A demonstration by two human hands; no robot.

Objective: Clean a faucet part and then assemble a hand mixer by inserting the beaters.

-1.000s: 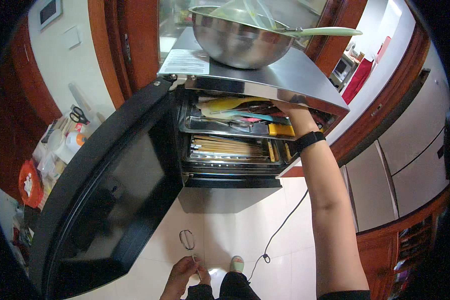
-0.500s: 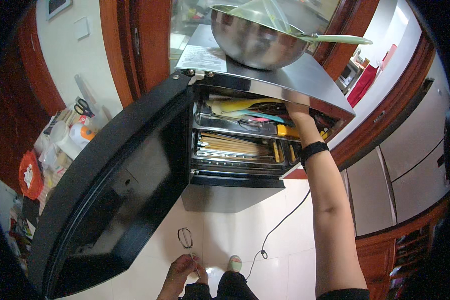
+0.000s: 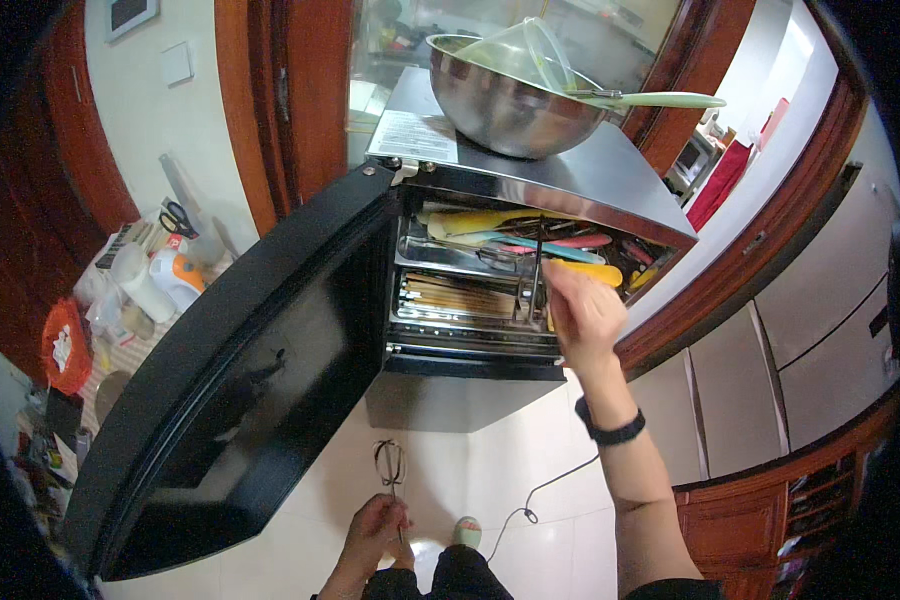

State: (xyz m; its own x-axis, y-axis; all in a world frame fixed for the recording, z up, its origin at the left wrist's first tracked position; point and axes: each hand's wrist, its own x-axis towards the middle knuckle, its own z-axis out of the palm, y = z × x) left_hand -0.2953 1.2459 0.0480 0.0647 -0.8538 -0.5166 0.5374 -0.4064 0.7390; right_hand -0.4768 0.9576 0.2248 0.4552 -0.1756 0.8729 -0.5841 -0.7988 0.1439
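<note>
Low in the picture, my left hand (image 3: 378, 522) is closed around the stem of a mixer beater (image 3: 390, 462), its crossed metal loops pointing up. In front of the open cabinet, my right hand (image 3: 587, 312) pinches a thin metal utensil (image 3: 539, 250) with a dark stem; its lower part looks looped, but the fingers and the trays behind blur its shape. Behind it, the upper tray (image 3: 416, 251) holds a yellow utensil (image 3: 470, 221), blue and pink ones and a yellow handle (image 3: 598, 272). Wooden chopsticks (image 3: 460, 296) lie in the tray below.
The cabinet's black door (image 3: 260, 370) hangs open to the left. A steel bowl (image 3: 515, 105) with a green-handled utensil (image 3: 670, 100) stands on the cabinet top. A cable (image 3: 560, 478) crosses the floor. A cluttered table (image 3: 120, 335) is on the far left.
My right hand has come out of the upper tray toward me, now with a thin metal utensil in its fingers. My left hand still holds the beater, which has turned slightly.
</note>
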